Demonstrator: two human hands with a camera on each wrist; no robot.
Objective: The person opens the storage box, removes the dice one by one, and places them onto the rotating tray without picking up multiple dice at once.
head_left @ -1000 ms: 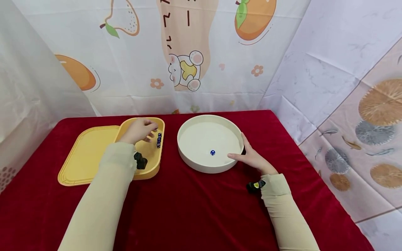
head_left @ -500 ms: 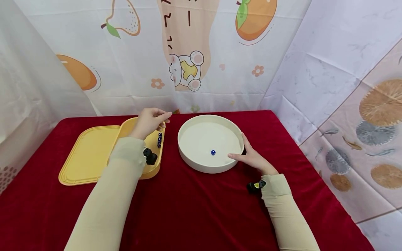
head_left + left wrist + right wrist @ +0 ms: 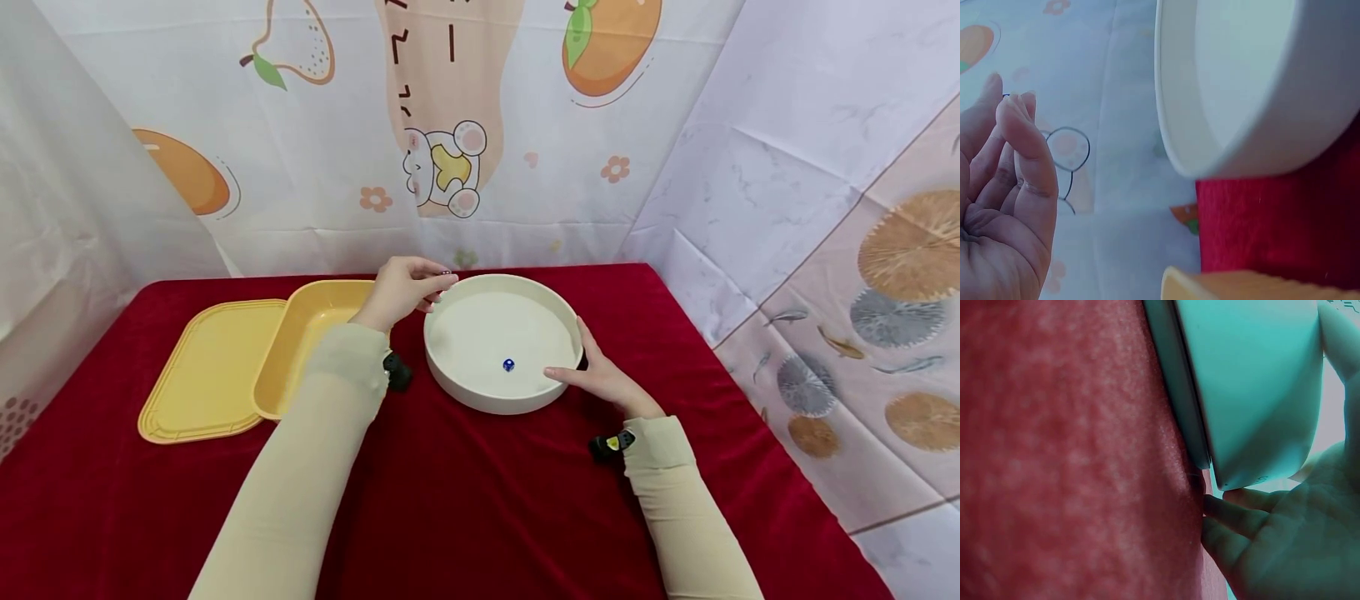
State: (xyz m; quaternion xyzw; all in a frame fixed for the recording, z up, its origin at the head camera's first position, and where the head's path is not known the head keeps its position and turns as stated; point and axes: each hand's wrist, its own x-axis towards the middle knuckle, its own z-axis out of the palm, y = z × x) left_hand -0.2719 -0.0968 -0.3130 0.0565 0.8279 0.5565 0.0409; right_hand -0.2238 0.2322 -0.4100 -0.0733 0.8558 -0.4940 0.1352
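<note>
My left hand (image 3: pixel 401 290) hovers at the far left rim of a round white tray (image 3: pixel 491 321), pinching a small dark blue die (image 3: pixel 447 272) between thumb and fingertips. The left wrist view shows only a sliver of this die (image 3: pixel 1005 95). Inside the tray, toward its front, lies one blue die (image 3: pixel 508 365). At the tray's right side my right hand (image 3: pixel 600 379) grips the wall, thumb over the rim and fingers outside. From the right wrist, those fingers sit low against the tray's outer wall (image 3: pixel 1260 394).
A yellow box (image 3: pixel 273 367) stands left of the tray, its right part hidden behind the left arm. Beside it, farther left, lies a flat yellow lid (image 3: pixel 210 367). Red cloth (image 3: pixel 465 500) covers the table, and a printed curtain (image 3: pixel 315 183) hangs behind.
My left hand has risen out of the yellow box and travelled right with the die to the tray's rim. The row of dice in the box is now covered by the arm. My right hand stays put.
</note>
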